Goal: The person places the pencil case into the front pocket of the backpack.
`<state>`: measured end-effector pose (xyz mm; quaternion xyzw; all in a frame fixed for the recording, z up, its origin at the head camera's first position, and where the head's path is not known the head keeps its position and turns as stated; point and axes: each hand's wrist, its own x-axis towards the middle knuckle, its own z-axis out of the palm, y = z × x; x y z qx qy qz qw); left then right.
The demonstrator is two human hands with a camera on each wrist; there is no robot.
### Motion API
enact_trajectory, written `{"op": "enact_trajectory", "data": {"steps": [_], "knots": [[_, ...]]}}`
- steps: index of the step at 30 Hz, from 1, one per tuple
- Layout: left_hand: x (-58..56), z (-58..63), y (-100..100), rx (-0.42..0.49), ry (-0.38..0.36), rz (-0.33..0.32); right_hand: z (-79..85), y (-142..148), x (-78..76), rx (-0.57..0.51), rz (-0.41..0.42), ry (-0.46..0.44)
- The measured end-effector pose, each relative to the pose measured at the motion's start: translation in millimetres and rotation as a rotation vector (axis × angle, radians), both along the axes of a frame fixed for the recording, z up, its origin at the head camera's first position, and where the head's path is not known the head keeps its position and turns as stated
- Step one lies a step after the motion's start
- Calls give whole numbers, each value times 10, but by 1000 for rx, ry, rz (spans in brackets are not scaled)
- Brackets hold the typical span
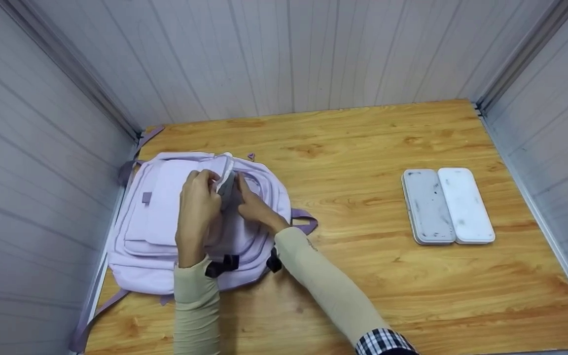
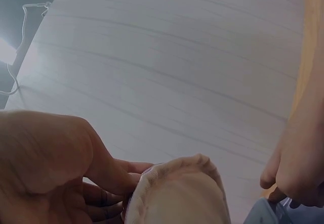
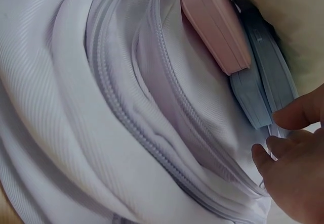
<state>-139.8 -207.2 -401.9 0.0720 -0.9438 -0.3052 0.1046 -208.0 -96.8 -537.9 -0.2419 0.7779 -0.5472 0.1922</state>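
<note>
Beige sleeves covered both forearms at the bottom of the head view, reaching up to a lilac backpack that lay flat on the wooden table at the left of the frame. The left hand rested on the pack's front, its fingers curled around the edge of the open compartment and holding the fabric back. The right hand sat just beside it, fingers bent at the opening, touching a blue case half sunk inside; whether they actually pinched it could not be told. In the right wrist view a pink case stood in the same compartment at the upper middle, against the blue one, with the zipper running diagonally below them. The left wrist view showed mostly pale wall and blurred fingers. Farther right on the table, well apart from the backpack, two more cases lay side by side, touching: a grey case and a white case. Pale panelled walls closed in the table beyond.
</note>
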Motion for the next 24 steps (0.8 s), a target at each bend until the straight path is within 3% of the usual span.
{"op": "enact_trajectory", "data": {"steps": [11,18,24], "knots": [[15,-7,-65,31,-5,29,-15,44,-25,-38,-63,31],[31,-20,-95,35,-11,34,-46,167,-42,-156,-139,9],[36,-26,-109,37,-6,28,-54,406,2,-121,-211,151]]}}
